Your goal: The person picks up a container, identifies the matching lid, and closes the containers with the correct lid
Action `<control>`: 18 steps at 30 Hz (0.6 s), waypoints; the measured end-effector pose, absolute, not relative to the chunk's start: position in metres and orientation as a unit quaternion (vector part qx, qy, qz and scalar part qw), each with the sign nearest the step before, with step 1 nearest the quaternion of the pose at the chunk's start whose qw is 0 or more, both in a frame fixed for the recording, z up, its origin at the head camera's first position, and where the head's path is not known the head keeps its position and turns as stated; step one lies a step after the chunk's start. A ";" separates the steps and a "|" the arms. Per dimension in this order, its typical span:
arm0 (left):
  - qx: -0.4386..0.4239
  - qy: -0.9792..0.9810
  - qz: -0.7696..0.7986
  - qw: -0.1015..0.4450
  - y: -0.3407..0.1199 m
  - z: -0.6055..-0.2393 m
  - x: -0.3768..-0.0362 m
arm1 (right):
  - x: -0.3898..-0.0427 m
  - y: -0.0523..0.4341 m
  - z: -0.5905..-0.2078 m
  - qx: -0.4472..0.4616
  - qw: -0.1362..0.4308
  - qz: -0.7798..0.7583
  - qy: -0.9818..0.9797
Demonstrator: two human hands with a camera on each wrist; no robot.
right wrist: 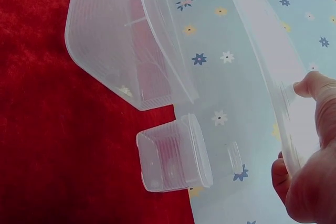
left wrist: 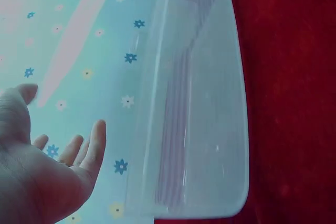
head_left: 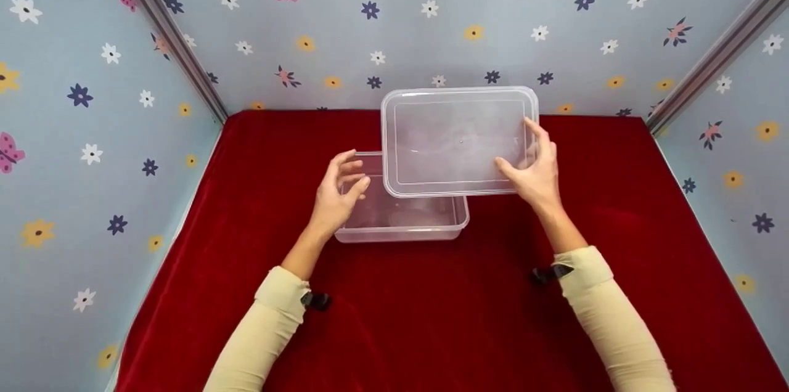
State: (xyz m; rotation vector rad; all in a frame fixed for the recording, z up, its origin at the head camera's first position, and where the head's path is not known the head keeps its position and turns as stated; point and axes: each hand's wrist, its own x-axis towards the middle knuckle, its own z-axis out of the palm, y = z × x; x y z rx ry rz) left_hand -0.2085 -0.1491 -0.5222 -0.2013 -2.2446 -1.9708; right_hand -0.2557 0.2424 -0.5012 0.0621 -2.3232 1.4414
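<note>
A clear plastic rectangular lid [head_left: 456, 127] is raised above the cloth, and my right hand [head_left: 539, 176] grips its right edge between thumb and fingers. Below it stands a clear rectangular container [head_left: 400, 233], its open top facing up and its back right part covered by the lid in the head view. My left hand [head_left: 333, 201] hovers at the container's left end, fingers loosely bent. In the left wrist view, that hand [left wrist: 47, 166] has nothing between its fingers, and the container wall [left wrist: 215, 108] lies beside it.
A smaller clear tub [right wrist: 170, 156] stands near the large container in the right wrist view; the lid hides it in the head view. Red cloth [head_left: 400, 324] covers the table. Flowered panels [head_left: 419, 28] with metal corner posts [head_left: 179, 40] enclose the back and sides.
</note>
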 end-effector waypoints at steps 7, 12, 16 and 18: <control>-0.039 -0.710 -0.703 0.011 -0.136 -0.514 -0.213 | -0.255 0.237 -0.502 0.025 0.200 0.512 -0.835; -0.020 -0.698 -0.716 -0.022 -0.129 -0.510 -0.215 | -0.255 0.233 -0.502 0.026 0.198 0.509 -0.837; -0.017 -0.693 -0.720 -0.034 -0.125 -0.509 -0.216 | -0.255 0.230 -0.504 0.027 0.195 0.510 -0.838; -0.018 -0.691 -0.722 -0.036 -0.123 -0.509 -0.216 | -0.254 0.229 -0.504 0.028 0.194 0.510 -0.837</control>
